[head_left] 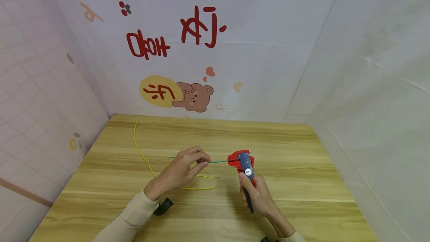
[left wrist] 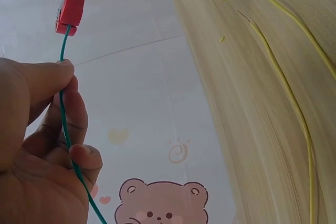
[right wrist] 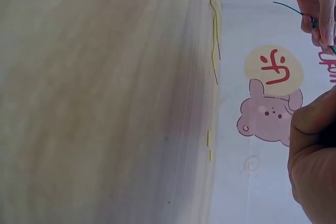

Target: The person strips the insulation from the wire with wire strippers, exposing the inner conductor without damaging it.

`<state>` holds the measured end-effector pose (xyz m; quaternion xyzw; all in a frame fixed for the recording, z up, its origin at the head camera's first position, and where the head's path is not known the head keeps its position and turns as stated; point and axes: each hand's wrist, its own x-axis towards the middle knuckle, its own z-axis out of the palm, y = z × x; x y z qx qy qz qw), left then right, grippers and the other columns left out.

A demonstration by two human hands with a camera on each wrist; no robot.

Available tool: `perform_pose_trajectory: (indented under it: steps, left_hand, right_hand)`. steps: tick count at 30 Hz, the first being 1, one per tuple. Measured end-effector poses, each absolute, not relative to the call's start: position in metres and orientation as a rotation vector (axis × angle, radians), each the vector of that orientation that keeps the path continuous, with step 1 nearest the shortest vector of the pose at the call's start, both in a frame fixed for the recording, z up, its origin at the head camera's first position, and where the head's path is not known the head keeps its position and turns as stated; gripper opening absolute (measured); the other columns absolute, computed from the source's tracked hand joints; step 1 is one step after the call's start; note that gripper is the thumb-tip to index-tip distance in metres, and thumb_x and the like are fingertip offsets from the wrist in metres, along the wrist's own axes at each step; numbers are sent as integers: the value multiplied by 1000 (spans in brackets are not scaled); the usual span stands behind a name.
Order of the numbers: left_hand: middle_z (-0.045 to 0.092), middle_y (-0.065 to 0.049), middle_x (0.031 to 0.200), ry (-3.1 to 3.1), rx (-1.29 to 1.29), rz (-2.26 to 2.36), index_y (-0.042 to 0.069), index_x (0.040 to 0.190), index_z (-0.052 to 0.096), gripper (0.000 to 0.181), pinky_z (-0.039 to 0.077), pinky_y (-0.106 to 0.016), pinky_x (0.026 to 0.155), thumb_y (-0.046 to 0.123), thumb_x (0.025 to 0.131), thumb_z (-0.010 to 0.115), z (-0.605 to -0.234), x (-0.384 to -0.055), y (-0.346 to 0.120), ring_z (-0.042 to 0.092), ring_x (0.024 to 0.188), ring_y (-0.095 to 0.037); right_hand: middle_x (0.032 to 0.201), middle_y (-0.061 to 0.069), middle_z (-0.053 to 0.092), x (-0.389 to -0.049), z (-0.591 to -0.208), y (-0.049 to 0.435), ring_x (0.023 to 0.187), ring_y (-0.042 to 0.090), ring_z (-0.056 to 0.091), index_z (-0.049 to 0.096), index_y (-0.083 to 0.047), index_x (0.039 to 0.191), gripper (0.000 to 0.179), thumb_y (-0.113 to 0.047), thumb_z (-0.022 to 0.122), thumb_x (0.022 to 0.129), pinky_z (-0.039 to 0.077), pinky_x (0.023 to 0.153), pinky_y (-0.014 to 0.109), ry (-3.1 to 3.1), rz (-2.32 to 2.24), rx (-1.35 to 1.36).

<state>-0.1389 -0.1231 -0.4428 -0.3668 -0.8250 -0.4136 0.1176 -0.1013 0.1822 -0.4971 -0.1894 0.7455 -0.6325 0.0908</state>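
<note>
My left hand (head_left: 184, 165) pinches a thin green wire (head_left: 219, 161) between thumb and fingers. In the left wrist view the green wire (left wrist: 63, 48) runs down across the palm, and its upper end enters the red jaws of a wire stripper (left wrist: 72, 6). The wire stripper (head_left: 247, 163), red and blue with a dark handle, is gripped by my right hand (head_left: 260, 193), its thumb along the handle. Both hands are above the table. The wire's end inside the jaws is hidden.
Left of the stripper, yellow wires (head_left: 205, 176) lie on the wooden table (head_left: 289, 212), two showing bare ends in the left wrist view. A longer yellow wire (head_left: 146, 160) curves toward the back edge. Two short yellow insulation bits (left wrist: 222, 39) lie nearby. A printed wall cloth (head_left: 252, 66) rises behind.
</note>
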Motion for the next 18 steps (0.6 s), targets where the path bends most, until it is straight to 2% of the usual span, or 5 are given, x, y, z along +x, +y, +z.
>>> perform_pose_trajectory:
  steps: [8, 18]
  left_hand:
    - [73, 3, 103, -2407, -1072, -1226, 11, 111, 81, 14, 60, -23, 79, -1, 105, 77, -444, -140, -124, 69, 91, -8]
    - [74, 4, 105, -2407, -1075, -1246, 11, 111, 81, 17, 61, -23, 80, -3, 103, 78, -444, -141, -126, 69, 92, -8]
  right_hand:
    - [61, 33, 48, -101, -495, 182, 41, 18, 57, 54, 10, 83, 51, -20, 44, 124, 52, 39, 36, 2187, -1887, -557]
    - [62, 33, 48, -102, -495, 182, 41, 20, 58, 55, 10, 84, 50, -19, 43, 123, 54, 39, 41, 2183, -1893, -566]
